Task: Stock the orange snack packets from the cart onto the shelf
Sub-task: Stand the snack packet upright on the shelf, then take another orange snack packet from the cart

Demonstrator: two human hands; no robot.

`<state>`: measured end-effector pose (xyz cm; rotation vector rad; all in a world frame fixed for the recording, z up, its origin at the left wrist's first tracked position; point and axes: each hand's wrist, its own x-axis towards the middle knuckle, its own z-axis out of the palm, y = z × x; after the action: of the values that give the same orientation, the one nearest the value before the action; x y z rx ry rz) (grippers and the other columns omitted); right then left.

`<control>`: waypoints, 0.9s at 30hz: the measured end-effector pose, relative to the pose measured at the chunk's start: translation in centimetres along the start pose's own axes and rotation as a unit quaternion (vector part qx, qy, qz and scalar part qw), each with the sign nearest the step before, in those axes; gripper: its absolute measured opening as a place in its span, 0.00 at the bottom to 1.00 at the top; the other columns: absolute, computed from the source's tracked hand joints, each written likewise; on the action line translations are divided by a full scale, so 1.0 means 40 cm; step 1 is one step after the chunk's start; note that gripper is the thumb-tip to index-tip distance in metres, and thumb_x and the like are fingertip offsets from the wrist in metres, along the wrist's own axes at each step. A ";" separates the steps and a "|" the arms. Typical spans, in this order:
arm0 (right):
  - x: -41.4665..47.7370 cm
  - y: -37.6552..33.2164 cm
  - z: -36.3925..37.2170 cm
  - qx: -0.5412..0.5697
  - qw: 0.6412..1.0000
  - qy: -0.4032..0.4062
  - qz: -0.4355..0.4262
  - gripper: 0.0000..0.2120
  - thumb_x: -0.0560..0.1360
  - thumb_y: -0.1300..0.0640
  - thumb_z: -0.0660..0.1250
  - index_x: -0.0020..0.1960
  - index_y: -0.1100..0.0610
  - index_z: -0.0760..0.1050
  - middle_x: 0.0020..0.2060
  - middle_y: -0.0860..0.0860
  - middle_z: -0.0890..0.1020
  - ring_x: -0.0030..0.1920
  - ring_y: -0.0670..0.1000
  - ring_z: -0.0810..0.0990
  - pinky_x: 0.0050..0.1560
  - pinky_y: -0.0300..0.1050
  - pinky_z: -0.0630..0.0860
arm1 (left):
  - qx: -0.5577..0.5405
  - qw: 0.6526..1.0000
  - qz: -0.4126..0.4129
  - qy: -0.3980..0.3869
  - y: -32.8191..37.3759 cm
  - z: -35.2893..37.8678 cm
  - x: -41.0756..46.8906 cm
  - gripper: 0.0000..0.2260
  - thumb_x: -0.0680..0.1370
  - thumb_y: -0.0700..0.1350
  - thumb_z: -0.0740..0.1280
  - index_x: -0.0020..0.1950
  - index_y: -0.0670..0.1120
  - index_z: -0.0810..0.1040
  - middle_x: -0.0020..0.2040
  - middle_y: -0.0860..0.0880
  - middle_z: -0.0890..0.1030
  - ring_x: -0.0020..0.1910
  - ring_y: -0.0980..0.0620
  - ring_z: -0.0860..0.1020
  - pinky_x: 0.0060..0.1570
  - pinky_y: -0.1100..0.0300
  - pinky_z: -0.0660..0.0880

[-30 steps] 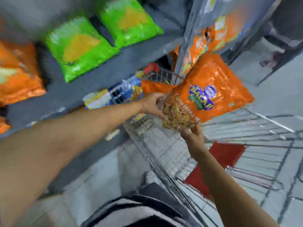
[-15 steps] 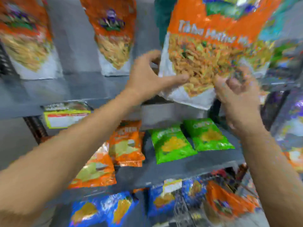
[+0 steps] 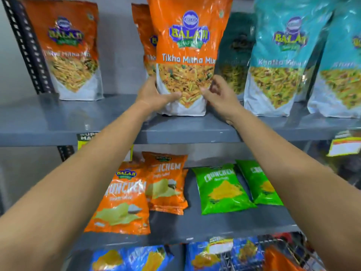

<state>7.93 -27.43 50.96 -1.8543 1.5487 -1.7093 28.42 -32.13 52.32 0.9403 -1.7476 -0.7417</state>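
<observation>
An orange Tikha Mitha Mix packet (image 3: 187, 45) stands upright on the grey upper shelf (image 3: 97, 122), in front of a second orange packet (image 3: 143, 36). My left hand (image 3: 154, 96) grips its lower left side with the thumb across the front. My right hand (image 3: 218, 94) touches its lower right side, fingers curled around the edge. A third orange packet (image 3: 70, 53) stands further left on the same shelf. At the bottom right, the wire cart (image 3: 289, 251) shows an orange packet (image 3: 279, 261) inside.
Teal packets (image 3: 283, 61) and a dark green packet (image 3: 236, 53) stand to the right on the upper shelf. Below lie orange Crunchem bags (image 3: 125, 200) and green bags (image 3: 222, 190); blue bags (image 3: 132, 259) fill the lowest shelf. A perforated upright post (image 3: 25, 45) stands at left.
The packet came up out of the cart, rose past the shelf edge and now stands on the upper shelf. Both hands have stayed on its lower part.
</observation>
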 end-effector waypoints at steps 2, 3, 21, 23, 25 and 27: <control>-0.017 -0.017 -0.003 -0.078 0.996 0.041 -0.012 0.22 0.72 0.47 0.67 0.60 0.58 0.69 0.45 0.48 0.78 0.43 0.47 0.77 0.49 0.46 0.73 | 0.005 1.000 0.000 0.015 0.010 0.001 -0.020 0.29 0.66 0.51 0.78 0.62 0.43 0.73 0.57 0.49 0.78 0.58 0.49 0.77 0.58 0.57 0.75; -0.032 -0.031 -0.006 -0.134 0.987 0.085 -0.028 0.23 0.72 0.47 0.67 0.59 0.60 0.69 0.46 0.52 0.78 0.45 0.51 0.77 0.48 0.47 0.72 | 0.048 0.998 0.011 0.039 0.017 -0.002 -0.034 0.30 0.67 0.52 0.77 0.63 0.41 0.72 0.58 0.47 0.76 0.59 0.49 0.75 0.58 0.59 0.73; -1.176 0.356 -0.115 -0.249 0.793 0.286 0.477 0.26 0.68 0.43 0.72 0.58 0.58 0.73 0.54 0.60 0.79 0.56 0.62 0.76 0.53 0.53 0.73 | 0.022 0.959 0.062 -0.277 -0.263 0.652 -0.775 0.10 0.66 0.43 0.72 0.46 0.42 0.80 0.50 0.41 0.81 0.55 0.44 0.78 0.53 0.67 0.66; -1.256 0.419 -0.117 -0.202 0.772 0.296 0.525 0.23 0.67 0.48 0.75 0.57 0.57 0.74 0.53 0.59 0.79 0.56 0.60 0.77 0.52 0.47 0.70 | 0.015 0.927 -0.104 -0.359 -0.338 0.783 -0.862 0.15 0.66 0.42 0.76 0.50 0.40 0.80 0.52 0.41 0.81 0.49 0.51 0.77 0.44 0.73 0.67; -1.335 0.492 -0.116 -0.162 0.739 0.292 0.585 0.23 0.67 0.51 0.76 0.59 0.55 0.74 0.56 0.58 0.79 0.58 0.59 0.76 0.52 0.45 0.69 | 0.038 0.878 -0.244 -0.410 -0.436 0.901 -0.912 0.25 0.65 0.42 0.78 0.59 0.39 0.76 0.59 0.42 0.80 0.51 0.54 0.75 0.45 0.73 0.66; -1.406 0.579 -0.124 -0.125 0.698 0.287 0.644 0.27 0.67 0.50 0.76 0.62 0.54 0.71 0.60 0.57 0.77 0.61 0.59 0.76 0.56 0.49 0.72 | 0.092 0.832 -0.316 -0.446 -0.535 0.998 -0.943 0.36 0.63 0.45 0.80 0.67 0.41 0.69 0.65 0.42 0.75 0.59 0.48 0.75 0.56 0.64 0.71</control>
<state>2.76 7.23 1.02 0.1508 2.4061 -1.2719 4.73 -8.46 3.82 1.4825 -2.3392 -1.6667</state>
